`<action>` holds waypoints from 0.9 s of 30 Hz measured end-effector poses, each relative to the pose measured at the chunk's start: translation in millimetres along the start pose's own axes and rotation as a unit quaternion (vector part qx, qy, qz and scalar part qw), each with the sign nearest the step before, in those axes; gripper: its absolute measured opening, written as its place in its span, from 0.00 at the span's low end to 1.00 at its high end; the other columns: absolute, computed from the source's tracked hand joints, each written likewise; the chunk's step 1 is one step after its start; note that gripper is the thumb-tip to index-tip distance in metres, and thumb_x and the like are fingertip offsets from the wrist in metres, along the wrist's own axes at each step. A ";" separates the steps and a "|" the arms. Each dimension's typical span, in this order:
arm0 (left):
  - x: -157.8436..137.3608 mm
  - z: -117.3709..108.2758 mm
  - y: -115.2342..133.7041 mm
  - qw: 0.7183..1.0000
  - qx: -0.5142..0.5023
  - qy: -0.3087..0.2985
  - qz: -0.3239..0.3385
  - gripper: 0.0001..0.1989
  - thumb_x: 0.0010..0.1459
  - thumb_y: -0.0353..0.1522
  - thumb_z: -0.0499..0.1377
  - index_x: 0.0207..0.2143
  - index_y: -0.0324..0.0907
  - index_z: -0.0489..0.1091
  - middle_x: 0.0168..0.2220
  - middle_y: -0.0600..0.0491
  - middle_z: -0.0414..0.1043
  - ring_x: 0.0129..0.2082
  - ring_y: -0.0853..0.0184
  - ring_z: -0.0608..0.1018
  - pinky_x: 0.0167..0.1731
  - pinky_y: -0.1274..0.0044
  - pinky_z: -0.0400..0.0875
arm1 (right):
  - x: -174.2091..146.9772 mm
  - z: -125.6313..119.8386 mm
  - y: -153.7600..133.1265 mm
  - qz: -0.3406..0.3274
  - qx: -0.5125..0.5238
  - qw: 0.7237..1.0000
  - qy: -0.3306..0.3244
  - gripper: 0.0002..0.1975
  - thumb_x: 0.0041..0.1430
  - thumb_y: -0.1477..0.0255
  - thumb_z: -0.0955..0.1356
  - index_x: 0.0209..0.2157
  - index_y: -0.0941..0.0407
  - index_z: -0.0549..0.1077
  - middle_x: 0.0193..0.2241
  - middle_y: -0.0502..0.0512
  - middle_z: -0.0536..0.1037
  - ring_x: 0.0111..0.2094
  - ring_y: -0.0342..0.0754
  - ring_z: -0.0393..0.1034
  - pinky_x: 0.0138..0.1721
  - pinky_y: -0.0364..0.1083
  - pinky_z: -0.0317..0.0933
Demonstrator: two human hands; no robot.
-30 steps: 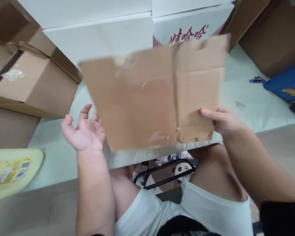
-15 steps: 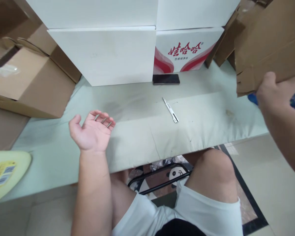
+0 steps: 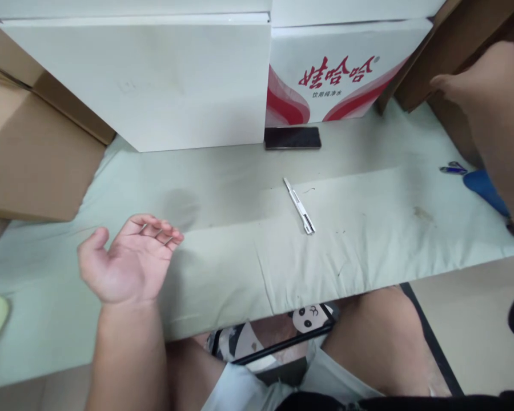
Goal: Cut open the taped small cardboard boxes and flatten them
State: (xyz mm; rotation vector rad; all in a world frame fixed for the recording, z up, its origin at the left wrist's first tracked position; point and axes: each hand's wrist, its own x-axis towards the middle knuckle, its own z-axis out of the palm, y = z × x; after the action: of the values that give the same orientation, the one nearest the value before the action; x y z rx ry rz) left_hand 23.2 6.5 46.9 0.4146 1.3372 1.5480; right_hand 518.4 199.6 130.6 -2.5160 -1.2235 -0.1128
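My left hand (image 3: 124, 264) rests palm up on the pale green mat (image 3: 368, 240), fingers loosely curled and apart, holding nothing. My right hand (image 3: 486, 83) is raised at the far right, against the brown cardboard boxes (image 3: 449, 51); its fingers are hidden, so I cannot see whether it grips anything. A slim white pen-like tool (image 3: 298, 205) lies on the mat between the hands. A black phone (image 3: 292, 137) lies flat at the foot of the white boxes.
A large white box (image 3: 154, 74) and a white box with red lettering (image 3: 338, 68) stand at the back. A brown carton (image 3: 29, 154) sits at the left. A blue object (image 3: 484, 188) and a small blue item (image 3: 453, 168) lie at the right. My knees are below the mat's edge.
My right hand swung the flat cardboard sheet away to the right and up; the sheet is no longer seen. The pen-like tool and phone came into view. My left hand sank slightly left.
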 end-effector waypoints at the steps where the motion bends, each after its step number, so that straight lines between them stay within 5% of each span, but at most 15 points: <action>1: 0.2 0.2 -0.5 1.000 0.000 -0.005 0.003 0.24 0.26 0.52 0.65 0.19 0.42 0.74 0.25 0.50 0.68 0.26 0.66 0.72 0.24 0.75 0.74 | -3.8 1.7 -1.3 0.010 -0.013 1.000 -0.023 0.43 0.60 0.56 0.71 0.61 0.81 0.66 0.60 0.84 0.70 0.65 0.66 0.66 0.63 0.58 0.60; 4: -0.9 -2.4 -0.7 1.000 -0.002 -0.020 0.003 0.24 0.28 0.52 0.66 0.19 0.42 0.74 0.25 0.50 0.68 0.27 0.66 0.72 0.25 0.75 0.75 | -25.5 13.5 4.7 -0.003 -0.010 0.996 -0.087 0.28 0.65 0.62 0.67 0.49 0.77 0.77 0.48 0.80 0.80 0.54 0.62 0.77 0.51 0.57 0.68; 6: -2.3 -6.3 0.5 1.000 -0.003 -0.025 0.004 0.23 0.30 0.52 0.65 0.20 0.41 0.74 0.26 0.50 0.68 0.27 0.66 0.73 0.25 0.74 0.75 | -49.1 23.4 15.1 -0.041 0.002 0.991 -0.127 0.24 0.67 0.66 0.64 0.50 0.73 0.77 0.42 0.77 0.82 0.46 0.57 0.80 0.45 0.55 0.69; 9: -4.2 -13.3 3.0 0.999 -0.012 -0.029 0.014 0.23 0.34 0.52 0.62 0.21 0.41 0.73 0.26 0.49 0.68 0.27 0.64 0.73 0.26 0.73 0.74 | -96.3 33.7 31.5 -0.106 0.033 0.974 -0.198 0.26 0.68 0.70 0.64 0.62 0.71 0.69 0.45 0.76 0.82 0.40 0.51 0.80 0.45 0.51 0.70; 14: -6.3 -20.2 7.2 0.999 -0.046 -0.025 0.012 0.23 0.46 0.52 0.55 0.22 0.40 0.69 0.25 0.48 0.67 0.24 0.65 0.72 0.24 0.73 0.71 | -178.8 30.4 27.7 -0.224 0.071 0.928 -0.289 0.18 0.65 0.71 0.68 0.55 0.58 0.75 0.52 0.63 0.81 0.46 0.53 0.80 0.54 0.51 0.70; 20: -8.1 -27.7 14.7 0.991 -0.120 -0.055 0.031 0.20 0.56 0.49 0.53 0.24 0.43 0.66 0.26 0.48 0.67 0.24 0.65 0.71 0.25 0.74 0.70 | -250.8 17.6 -49.7 -0.481 0.108 0.817 -0.300 0.18 0.65 0.69 0.64 0.53 0.56 0.74 0.50 0.62 0.82 0.47 0.56 0.81 0.48 0.53 0.74; 27: 5.5 -48.8 23.0 0.976 -0.209 -0.020 0.065 0.18 0.57 0.48 0.54 0.24 0.45 0.62 0.23 0.53 0.62 0.21 0.69 0.67 0.24 0.76 0.67 | -349.8 3.5 -196.4 -0.668 0.155 0.667 -0.291 0.18 0.67 0.73 0.62 0.56 0.55 0.72 0.58 0.60 0.74 0.53 0.54 0.75 0.53 0.53 0.69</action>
State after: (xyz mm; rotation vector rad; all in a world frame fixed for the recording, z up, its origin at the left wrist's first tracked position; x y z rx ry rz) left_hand -27.6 -12.4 49.3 0.2692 0.9317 1.8657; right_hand 146.8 50.9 103.9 -0.8510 -2.7653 0.5459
